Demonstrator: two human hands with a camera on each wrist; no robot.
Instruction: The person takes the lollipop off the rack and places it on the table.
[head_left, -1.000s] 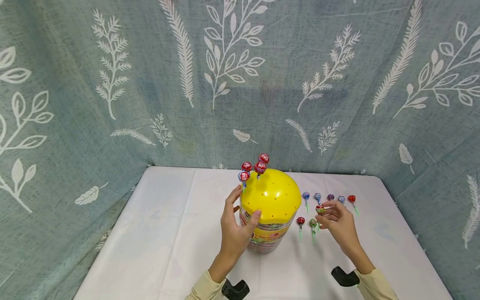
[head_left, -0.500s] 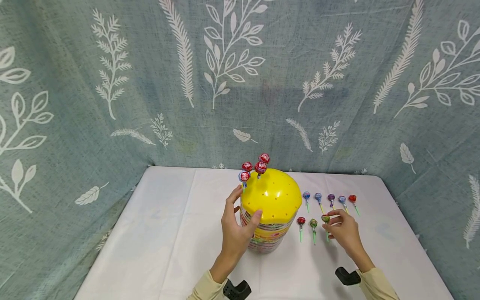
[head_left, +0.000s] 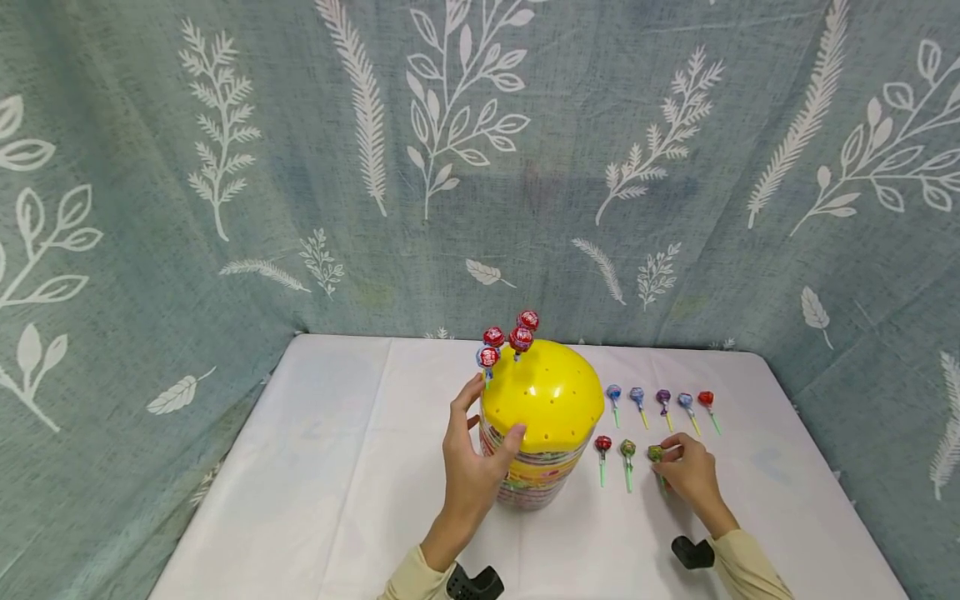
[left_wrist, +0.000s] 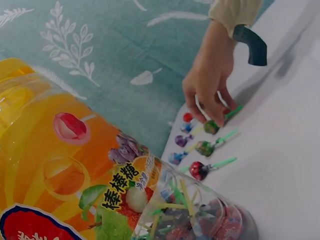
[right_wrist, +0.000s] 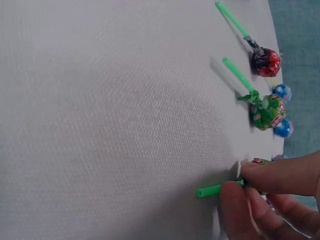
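My left hand (head_left: 474, 471) grips the side of a clear candy jar (head_left: 536, 475) with a yellow, hole-dotted lid (head_left: 551, 392). Thumb and fingers spread round its upper rim. Several red-wrapped lollipops (head_left: 521, 338) stick up from the lid's far left part. My right hand (head_left: 692, 471) is down at the tablecloth, pinching a green-wrapped lollipop (head_left: 656, 452) between thumb and fingers. In the right wrist view its green stick (right_wrist: 209, 191) pokes out past the fingertips, and the fingers hide most of the candy head. Another green lollipop (right_wrist: 267, 111) and a red one (right_wrist: 265, 62) lie beside it.
Behind the right hand lies a row of lollipops: blue (head_left: 614, 392), purple (head_left: 663, 398) and red (head_left: 706, 399) wrappers among them. More lollipops fill the jar's bottom (left_wrist: 215, 220). A leaf-patterned curtain (head_left: 480, 167) rises along the white table's (head_left: 360, 467) back and sides.
The right hand has brought the green lollipop down and slightly right, to the end of the front row beside the other green one. The left hand keeps its grip on the jar.
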